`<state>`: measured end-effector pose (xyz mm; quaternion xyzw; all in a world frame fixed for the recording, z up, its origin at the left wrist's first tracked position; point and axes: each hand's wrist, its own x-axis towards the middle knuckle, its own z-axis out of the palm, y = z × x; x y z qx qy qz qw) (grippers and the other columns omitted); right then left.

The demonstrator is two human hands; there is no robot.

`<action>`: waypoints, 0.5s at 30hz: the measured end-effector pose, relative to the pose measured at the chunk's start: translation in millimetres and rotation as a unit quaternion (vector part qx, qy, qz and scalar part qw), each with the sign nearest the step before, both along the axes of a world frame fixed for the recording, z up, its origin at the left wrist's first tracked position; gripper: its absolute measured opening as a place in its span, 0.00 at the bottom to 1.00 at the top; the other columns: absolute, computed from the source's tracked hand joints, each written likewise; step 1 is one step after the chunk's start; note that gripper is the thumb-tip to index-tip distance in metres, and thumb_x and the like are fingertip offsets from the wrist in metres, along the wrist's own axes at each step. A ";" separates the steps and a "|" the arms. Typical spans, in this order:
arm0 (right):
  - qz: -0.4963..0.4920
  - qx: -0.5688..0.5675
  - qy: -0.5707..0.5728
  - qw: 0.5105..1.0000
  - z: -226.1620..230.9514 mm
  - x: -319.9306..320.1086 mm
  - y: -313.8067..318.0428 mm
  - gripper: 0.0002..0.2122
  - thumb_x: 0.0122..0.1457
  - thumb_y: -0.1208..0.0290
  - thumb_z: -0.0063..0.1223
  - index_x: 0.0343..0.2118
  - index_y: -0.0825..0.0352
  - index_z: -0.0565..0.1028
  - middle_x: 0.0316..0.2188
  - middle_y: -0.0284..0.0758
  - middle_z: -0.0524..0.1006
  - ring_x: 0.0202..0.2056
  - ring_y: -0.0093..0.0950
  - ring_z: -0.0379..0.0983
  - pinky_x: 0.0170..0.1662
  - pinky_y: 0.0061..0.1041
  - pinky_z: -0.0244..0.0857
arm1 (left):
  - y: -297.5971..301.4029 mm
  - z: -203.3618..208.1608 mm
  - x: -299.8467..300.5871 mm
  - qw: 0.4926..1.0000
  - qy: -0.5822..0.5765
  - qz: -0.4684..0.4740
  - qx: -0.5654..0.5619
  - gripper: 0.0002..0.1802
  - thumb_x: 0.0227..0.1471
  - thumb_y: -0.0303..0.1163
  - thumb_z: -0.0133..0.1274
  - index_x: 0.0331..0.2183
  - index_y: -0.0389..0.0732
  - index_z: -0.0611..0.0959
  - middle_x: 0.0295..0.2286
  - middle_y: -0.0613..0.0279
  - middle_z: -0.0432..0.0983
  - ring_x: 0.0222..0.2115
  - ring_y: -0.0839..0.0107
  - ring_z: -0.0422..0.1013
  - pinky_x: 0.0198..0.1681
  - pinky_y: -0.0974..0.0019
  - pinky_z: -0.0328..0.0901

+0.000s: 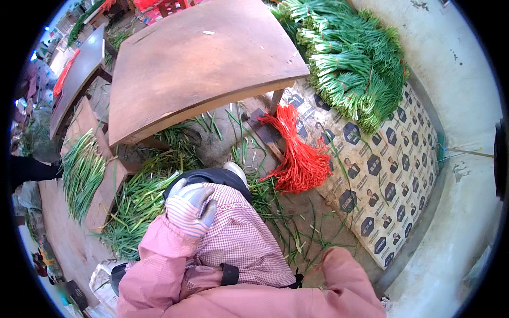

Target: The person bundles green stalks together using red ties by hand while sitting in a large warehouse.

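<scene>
My left hand, in a striped white-and-grey glove, is raised over my checked apron. Its fingers are loosely bent, apart from the thumb, with nothing visible between them. My right arm reaches out at the lower right; the pink sleeve hides that hand and anything in it. Loose long green stalks, like chives or scallions, lie in a heap left of my lap. More stalks are scattered on the floor beyond my right sleeve. A bundle of red ties hangs near the table corner.
A brown wooden table stands ahead. Behind it to the right, tied green bunches are piled on a patterned sheet beside a pale wall. More stalks lie on a board at left, near a second table.
</scene>
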<state>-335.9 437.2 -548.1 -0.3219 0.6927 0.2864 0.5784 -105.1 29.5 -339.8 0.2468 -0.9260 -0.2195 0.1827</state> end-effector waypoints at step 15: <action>0.195 -0.613 0.143 0.752 321.0 -39.6 -473.1 0.09 0.48 0.72 0.50 0.34 0.56 0.76 0.24 0.39 0.75 0.27 0.34 0.72 0.33 0.26 0.66 | -14.6 35.3 134.6 0.964 0.156 0.084 0.200 0.09 0.38 0.24 0.52 0.29 0.37 0.79 0.25 0.54 0.75 0.27 0.60 0.72 0.32 0.66 0.66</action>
